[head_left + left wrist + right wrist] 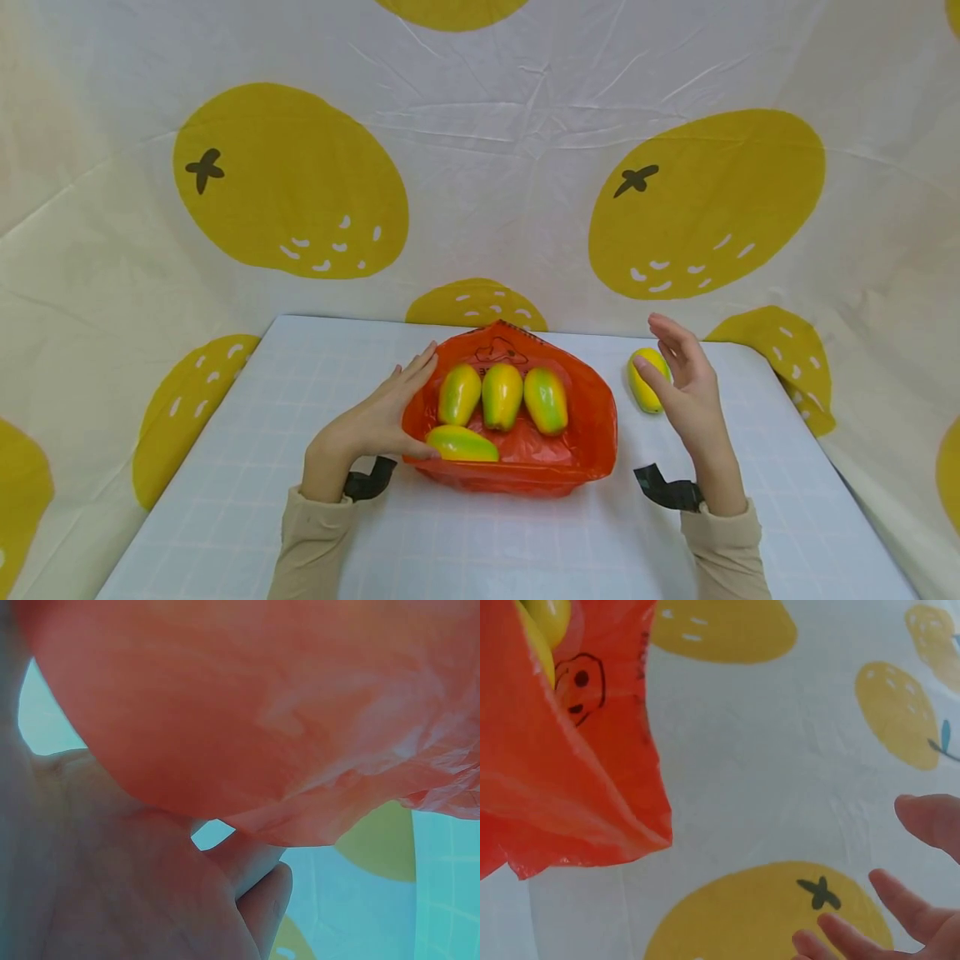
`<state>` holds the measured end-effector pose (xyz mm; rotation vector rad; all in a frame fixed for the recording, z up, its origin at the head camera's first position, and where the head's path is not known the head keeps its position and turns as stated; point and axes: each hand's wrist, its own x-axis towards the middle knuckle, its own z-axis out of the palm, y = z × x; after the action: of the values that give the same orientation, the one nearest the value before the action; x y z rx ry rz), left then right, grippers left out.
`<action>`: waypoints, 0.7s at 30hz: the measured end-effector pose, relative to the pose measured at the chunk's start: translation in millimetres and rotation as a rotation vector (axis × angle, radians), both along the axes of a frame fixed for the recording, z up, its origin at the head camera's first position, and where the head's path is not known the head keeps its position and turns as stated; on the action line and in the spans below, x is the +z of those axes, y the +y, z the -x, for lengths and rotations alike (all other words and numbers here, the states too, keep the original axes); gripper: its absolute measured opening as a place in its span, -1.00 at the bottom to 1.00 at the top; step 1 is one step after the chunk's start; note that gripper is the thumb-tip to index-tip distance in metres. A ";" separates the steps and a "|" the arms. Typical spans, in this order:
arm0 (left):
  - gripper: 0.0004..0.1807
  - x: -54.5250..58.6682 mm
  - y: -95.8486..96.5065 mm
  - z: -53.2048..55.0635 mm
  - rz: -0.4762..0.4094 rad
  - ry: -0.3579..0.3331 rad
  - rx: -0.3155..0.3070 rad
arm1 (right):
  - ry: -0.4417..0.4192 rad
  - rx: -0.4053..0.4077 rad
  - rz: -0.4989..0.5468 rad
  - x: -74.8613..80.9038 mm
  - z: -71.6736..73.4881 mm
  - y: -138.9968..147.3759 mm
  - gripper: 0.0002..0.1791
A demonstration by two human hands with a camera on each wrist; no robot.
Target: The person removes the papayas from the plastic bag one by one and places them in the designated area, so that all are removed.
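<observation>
Table [187, 500]: 1, carries bag and fruit.
Red bag [495, 482]: 1, mouth agape. Best kept wide; thin rim looks likely to fold inward.
Left hand [371, 425]: fingers extended along bag's left end, thumb at near rim, no clenching. Light bracing should do; hard pull could drag bag.
Right hand [690, 387]: fingers spread, holds nothing, near loose fruit. Good grasp: fingers round the middle, thumb opposite; glossy skin may slip. Hands total: 2.
Bagged fruit [502, 396]: 4, yellow-green. Three side by side at back, one crosswise by near rim.
Loose fruit [642, 393]: 1, on table right of bag, partly hidden by right hand. Fruit total: 5.
</observation>
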<state>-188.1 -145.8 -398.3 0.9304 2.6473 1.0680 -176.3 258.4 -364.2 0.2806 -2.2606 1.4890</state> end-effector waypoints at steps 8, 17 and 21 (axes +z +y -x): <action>0.36 -0.1 -0.2 -0.2 -0.005 0.004 -0.009 | 0.058 0.060 0.096 7.7 -7.7 -10.7 -0.47; 0.36 0.6 -0.3 -0.3 -0.011 0.007 -0.019 | 0.074 0.123 0.132 15.9 -19.9 -22.7 -0.54; 0.33 0.4 0.6 -0.6 -0.009 0.004 -0.019 | 0.109 0.164 0.142 23.7 -29.2 -29.0 -0.55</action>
<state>-187.6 -145.2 -397.9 0.9588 2.6336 1.0756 -147.1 229.4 -340.5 0.5018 -2.0776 1.6651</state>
